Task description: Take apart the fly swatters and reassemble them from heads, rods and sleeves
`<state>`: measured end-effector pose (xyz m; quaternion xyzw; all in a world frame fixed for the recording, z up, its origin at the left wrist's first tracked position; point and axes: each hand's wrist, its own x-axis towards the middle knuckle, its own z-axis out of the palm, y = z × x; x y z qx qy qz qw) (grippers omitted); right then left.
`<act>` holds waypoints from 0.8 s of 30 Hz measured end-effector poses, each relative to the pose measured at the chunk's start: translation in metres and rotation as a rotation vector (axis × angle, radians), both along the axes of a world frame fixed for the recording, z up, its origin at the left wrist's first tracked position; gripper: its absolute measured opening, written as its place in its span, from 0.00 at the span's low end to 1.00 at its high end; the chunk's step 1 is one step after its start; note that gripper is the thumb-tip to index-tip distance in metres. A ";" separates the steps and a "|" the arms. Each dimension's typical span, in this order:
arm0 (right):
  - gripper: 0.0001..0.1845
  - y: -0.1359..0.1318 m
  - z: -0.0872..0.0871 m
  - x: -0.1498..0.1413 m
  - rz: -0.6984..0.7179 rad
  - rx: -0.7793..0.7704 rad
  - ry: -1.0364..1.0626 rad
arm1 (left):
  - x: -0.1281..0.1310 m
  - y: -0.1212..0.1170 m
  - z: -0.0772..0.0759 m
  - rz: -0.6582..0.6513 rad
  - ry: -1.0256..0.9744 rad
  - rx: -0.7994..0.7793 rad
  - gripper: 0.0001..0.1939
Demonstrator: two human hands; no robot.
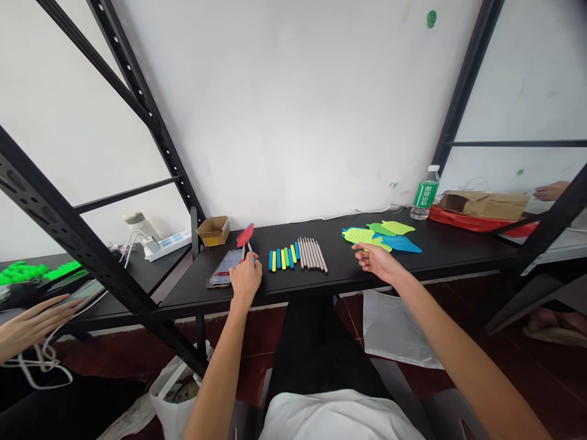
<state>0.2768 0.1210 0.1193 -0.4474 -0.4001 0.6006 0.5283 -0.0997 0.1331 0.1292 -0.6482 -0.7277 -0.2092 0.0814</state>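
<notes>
My left hand (245, 278) is closed round the thin handle of a red fly swatter (245, 235), whose red head tilts up and away over a phone (224, 269) lying on the black table (348, 272). My right hand (376, 260) hovers with loosely curled fingers at the near edge of a pile of yellow, green and blue swatter heads (380, 235) and holds nothing. Between my hands lie a row of short coloured grips (283, 256) and a row of grey rods (312, 253).
A small cardboard box (213, 230) stands at the table's back left. A green-labelled water bottle (425, 194), a brown box (486, 203) and red material sit at the right. Black shelf struts (151, 116) frame the table. Another person's hand (32, 324) holds a tablet at far left.
</notes>
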 end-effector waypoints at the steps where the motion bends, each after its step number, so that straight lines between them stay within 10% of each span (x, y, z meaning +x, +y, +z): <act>1: 0.11 -0.001 0.001 -0.001 0.003 0.004 -0.002 | -0.001 0.000 0.002 -0.005 -0.031 0.017 0.16; 24: 0.20 -0.022 0.022 -0.029 0.114 0.138 -0.036 | 0.048 -0.044 0.053 -0.707 -0.763 0.196 0.12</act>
